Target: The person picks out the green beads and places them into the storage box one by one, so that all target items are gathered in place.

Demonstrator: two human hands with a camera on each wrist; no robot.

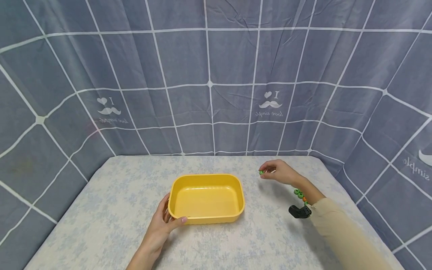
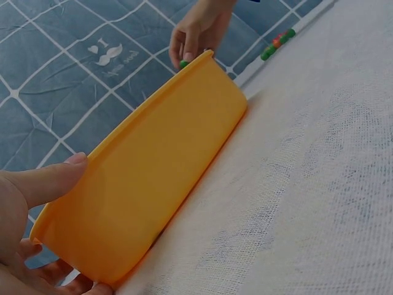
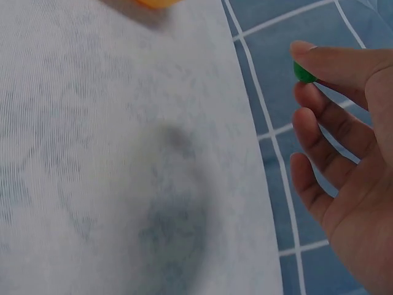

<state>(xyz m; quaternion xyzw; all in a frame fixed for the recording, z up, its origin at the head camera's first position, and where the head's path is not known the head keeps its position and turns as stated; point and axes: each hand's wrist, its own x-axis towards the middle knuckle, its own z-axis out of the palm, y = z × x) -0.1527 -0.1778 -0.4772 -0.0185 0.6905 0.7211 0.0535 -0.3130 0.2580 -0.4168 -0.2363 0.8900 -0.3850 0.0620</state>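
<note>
A yellow plastic tub (image 1: 206,220) sits on the cloth-covered table, its inside bare in the head view. My left hand (image 1: 161,228) grips its near left corner, thumb over the rim and fingers around the outer wall; the left wrist view shows this thumb (image 2: 52,181) against the tub's side. Right of the tub, my right hand (image 1: 280,172) pinches a small green bead (image 1: 261,172) between thumb and index finger. In the right wrist view the green bead (image 3: 303,72) is held up off the table, the other fingers loosely bent.
Several green and orange beads (image 1: 300,195) lie in a row by my right forearm, partly hidden by it. A black device (image 1: 299,212) juts from the right wrist. The patterned tablecloth (image 1: 111,210) spreads around the tub, and a blue gridded curtain (image 1: 189,105) hangs behind the table.
</note>
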